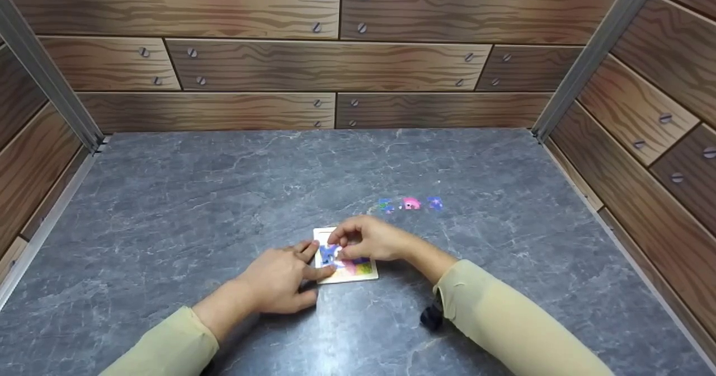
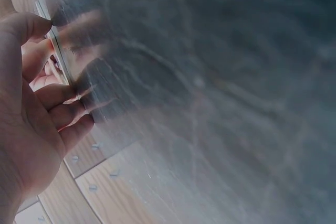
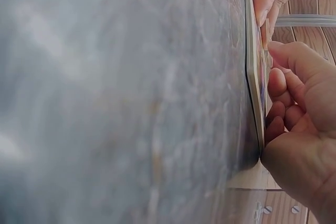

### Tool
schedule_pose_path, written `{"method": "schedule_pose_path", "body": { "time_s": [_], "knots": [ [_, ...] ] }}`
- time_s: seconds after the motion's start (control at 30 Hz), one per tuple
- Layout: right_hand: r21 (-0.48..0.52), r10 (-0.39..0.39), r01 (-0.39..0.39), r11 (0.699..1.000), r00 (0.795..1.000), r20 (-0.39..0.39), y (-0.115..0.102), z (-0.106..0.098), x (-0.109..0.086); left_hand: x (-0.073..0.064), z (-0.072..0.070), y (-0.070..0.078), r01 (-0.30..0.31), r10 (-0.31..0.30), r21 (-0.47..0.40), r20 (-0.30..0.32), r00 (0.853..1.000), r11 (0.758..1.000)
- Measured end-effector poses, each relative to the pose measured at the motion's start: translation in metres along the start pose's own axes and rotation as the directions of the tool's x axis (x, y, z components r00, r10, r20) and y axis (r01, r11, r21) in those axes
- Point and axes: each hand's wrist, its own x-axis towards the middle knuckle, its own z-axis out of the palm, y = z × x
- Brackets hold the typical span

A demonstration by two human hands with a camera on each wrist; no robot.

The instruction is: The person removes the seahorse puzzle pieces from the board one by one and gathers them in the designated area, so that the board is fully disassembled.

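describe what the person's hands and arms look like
The left hand and right hand are gloveless. The left sleeve and right sleeve are plain, pale yellow-green, ending short of the wrists. A small, indistinct black object shows by the right cuff.

Three pieces behind puzzle board

A: Where did the head view face?
B: Forward and down, from above the tabletop.
A: And the wrist views?
B: Low, close, rolled sideways; both showed the board edge-on.
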Motion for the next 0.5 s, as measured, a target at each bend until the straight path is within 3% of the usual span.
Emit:
{"method": "schedule_pose_path", "body": {
  "time_s": [0.23, 0.5],
  "knots": [
    [0.048, 0.031, -0.029, 0.998, 0.999, -0.028, -0.0006, -0.0026, -0.0004, 0.0012, -0.0002, -0.0009, 0.013, -0.013, -0.001, 0.013, 1.0, 1.0],
    [0.016, 0.021, -0.02, 1.0, 0.997, -0.068, -0.0024, -0.0053, -0.0018, 0.0024, -0.0013, -0.0007, 0.028, -0.027, -0.023, 0.036, 0.999, 0.999]
  ]
}}
